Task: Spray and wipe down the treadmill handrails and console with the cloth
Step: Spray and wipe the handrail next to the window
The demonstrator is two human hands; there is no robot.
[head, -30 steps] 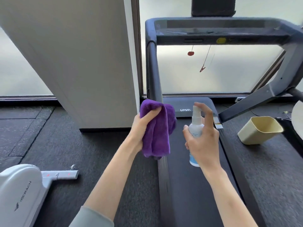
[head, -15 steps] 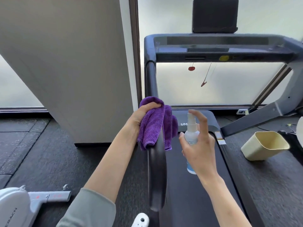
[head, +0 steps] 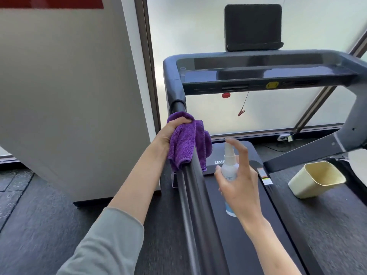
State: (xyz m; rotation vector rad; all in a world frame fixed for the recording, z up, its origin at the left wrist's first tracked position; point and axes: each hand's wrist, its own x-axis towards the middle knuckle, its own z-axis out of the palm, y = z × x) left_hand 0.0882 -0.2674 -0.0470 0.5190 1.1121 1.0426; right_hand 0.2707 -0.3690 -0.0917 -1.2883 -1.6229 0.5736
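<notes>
A purple cloth [head: 185,143] is draped over the treadmill's left handrail [head: 198,205], a dark bar running from the console corner down toward me. My left hand [head: 168,133] grips the cloth from the left side, pressed against the rail near its upper end. My right hand [head: 241,182] holds a small white spray bottle [head: 230,165] upright over the belt, to the right of the rail, index finger raised above the nozzle. The dark glossy console [head: 258,70] spans the top, with a black tablet holder [head: 253,26] standing on it.
A white pillar or panel [head: 79,106] stands close on the left of the rail. A cream plastic bin [head: 315,179] lies tilted on the floor right of the belt [head: 248,235]. A red safety clip [head: 241,112] dangles under the console. The right upright [head: 309,149] slants across.
The view has tilted up and the console has come lower in frame. My left hand has brought the cloth onto the left handrail and slid it up toward the console. The bottle stays alongside.
</notes>
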